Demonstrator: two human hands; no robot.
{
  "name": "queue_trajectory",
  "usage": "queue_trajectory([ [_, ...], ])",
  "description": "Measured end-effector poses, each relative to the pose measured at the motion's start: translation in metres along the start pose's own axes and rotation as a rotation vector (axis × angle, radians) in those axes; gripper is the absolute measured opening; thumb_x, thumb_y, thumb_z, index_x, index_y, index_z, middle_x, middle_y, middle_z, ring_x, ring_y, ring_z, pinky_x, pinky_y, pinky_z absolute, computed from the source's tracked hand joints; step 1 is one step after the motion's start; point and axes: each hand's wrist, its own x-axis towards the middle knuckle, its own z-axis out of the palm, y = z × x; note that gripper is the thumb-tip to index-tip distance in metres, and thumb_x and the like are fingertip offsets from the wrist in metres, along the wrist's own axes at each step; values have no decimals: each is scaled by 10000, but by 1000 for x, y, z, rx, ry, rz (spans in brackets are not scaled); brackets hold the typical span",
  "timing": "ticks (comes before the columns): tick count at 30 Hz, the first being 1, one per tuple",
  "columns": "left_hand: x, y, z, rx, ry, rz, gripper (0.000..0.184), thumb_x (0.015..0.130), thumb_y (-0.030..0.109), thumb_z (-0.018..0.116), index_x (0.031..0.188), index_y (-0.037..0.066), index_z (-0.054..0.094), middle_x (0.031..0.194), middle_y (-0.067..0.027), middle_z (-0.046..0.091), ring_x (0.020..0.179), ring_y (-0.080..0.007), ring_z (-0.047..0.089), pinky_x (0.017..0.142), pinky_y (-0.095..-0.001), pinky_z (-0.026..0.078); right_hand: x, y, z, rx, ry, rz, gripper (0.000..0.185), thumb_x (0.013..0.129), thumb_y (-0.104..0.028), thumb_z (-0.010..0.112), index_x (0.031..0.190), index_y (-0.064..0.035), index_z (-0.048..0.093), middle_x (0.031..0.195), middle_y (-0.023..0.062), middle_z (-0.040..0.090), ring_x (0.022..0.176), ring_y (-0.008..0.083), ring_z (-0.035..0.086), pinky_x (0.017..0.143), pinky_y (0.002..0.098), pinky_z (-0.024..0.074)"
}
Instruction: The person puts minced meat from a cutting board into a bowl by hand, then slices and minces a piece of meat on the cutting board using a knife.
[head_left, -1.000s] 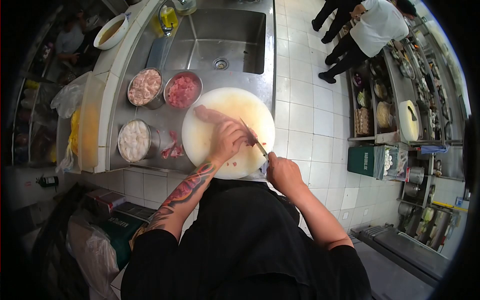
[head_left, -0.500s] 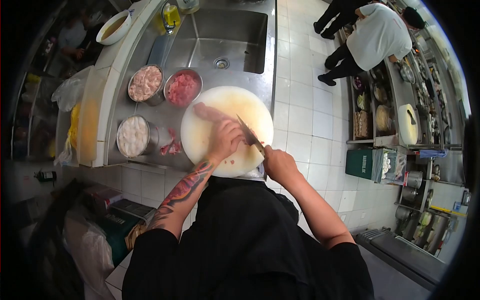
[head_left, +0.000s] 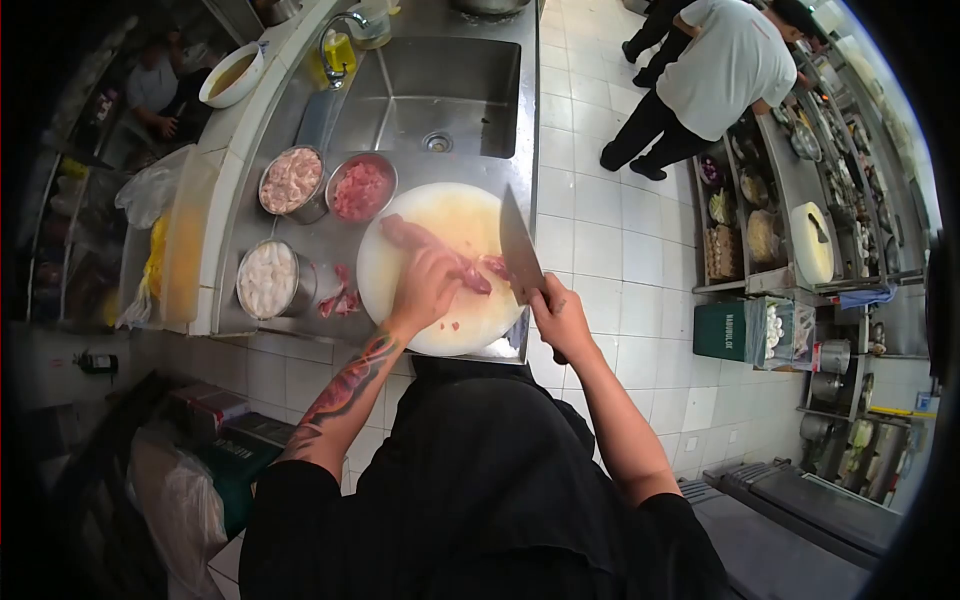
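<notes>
A long strip of raw meat (head_left: 405, 234) lies across the round white cutting board (head_left: 475, 205). My left hand (head_left: 426, 287) grips it near its right end, fingers curled over it. In my right hand (head_left: 560, 320) is the handle of a broad kitchen knife (head_left: 518, 245). Its blade is raised at the board's right edge, apart from the strip. A small cut piece of meat (head_left: 495, 265) sits between the strip and the blade. Small scraps lie on the board near my left hand.
Left of the board stand metal bowls of pale pink meat (head_left: 292, 180), redder meat chunks (head_left: 363, 188) and whitish pieces (head_left: 268, 279). Meat trimmings (head_left: 340, 292) lie on the steel counter. A sink (head_left: 440, 100) is beyond. A co-worker (head_left: 725, 70) stands at the shelves on the right.
The knife has come off the meat and swung to the right, its blade now more upright. A cut piece now lies apart from the strip. My left hand has shifted slightly left.
</notes>
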Motion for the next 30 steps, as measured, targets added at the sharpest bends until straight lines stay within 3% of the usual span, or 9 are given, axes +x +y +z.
queue_trajectory([
  [2, 3, -4, -3, 35, -47, 7, 325, 806, 81, 793, 1096, 64, 648, 1190, -132, 646, 1164, -406, 587, 1021, -515, 473, 2, -42, -4, -254, 24, -151, 128, 1005, -123, 620, 1089, -33, 583, 803, 277, 696, 759, 508, 682, 710, 575, 541],
  [7, -14, -16, 3, 64, -93, -35, 385, 832, 121, 823, 1156, 27, 639, 1264, -165, 627, 1242, -409, 575, 1099, -519, 456, 10, -74, 10, -315, 82, -295, 179, 991, -130, 630, 1139, -35, 595, 803, 251, 719, 751, 479, 711, 686, 557, 559],
  [11, -27, -16, 4, 70, -38, -66, 353, 828, 105, 808, 1127, 28, 637, 1228, -177, 631, 1211, -428, 580, 1079, -520, 454, 29, -15, 17, -752, -251, -102, 247, 971, -165, 653, 1182, -38, 636, 897, 253, 749, 837, 444, 745, 744, 547, 598],
  [15, -36, -17, -1, 139, -104, -232, 297, 856, 98, 798, 1116, 50, 663, 1241, -147, 645, 1212, -376, 598, 1066, -507, 467, 17, -6, -43, -323, -206, -50, 146, 1022, -163, 614, 1091, -38, 644, 836, 224, 744, 676, 354, 732, 640, 506, 587],
  [18, -5, 6, 3, 151, -188, -282, 249, 874, 82, 769, 1112, 69, 700, 1220, -109, 669, 1175, -353, 612, 1032, -506, 478, 0, -34, -76, 89, -89, 192, 166, 1100, -145, 552, 985, -25, 551, 661, 18, 532, 462, 90, 489, 392, 312, 425],
  [22, 34, 25, 51, 96, -90, -23, 233, 891, 61, 736, 1125, 69, 733, 1145, -88, 691, 1133, -345, 635, 1017, -472, 490, 0, -21, -78, 161, 29, 194, 191, 1090, -148, 563, 958, -24, 505, 656, 24, 529, 449, 120, 503, 393, 316, 441],
  [25, 44, 20, 68, 69, -437, -106, 255, 917, 89, 728, 1168, 110, 768, 1190, -139, 716, 1146, -342, 659, 1028, -425, 511, -8, -18, -64, 212, 36, 191, 182, 1097, -150, 564, 975, -23, 522, 672, 29, 546, 449, 116, 512, 388, 307, 442],
  [28, 50, 19, 64, -97, -452, -378, 225, 1017, 120, 684, 1220, 45, 748, 1166, -103, 740, 1083, -276, 704, 937, -366, 556, -22, -16, -56, 330, 4, 215, 157, 1107, -144, 553, 1002, -28, 553, 686, 17, 549, 446, 100, 495, 390, 295, 427],
  [30, 41, 13, 41, -871, -388, -930, 246, 1099, 200, 633, 1209, 8, 738, 1128, -59, 761, 966, -180, 724, 806, -328, 566, -28, -5, -51, 333, -10, 231, 150, 1106, -142, 555, 1013, -25, 561, 684, 16, 548, 445, 100, 492, 393, 294, 428],
])
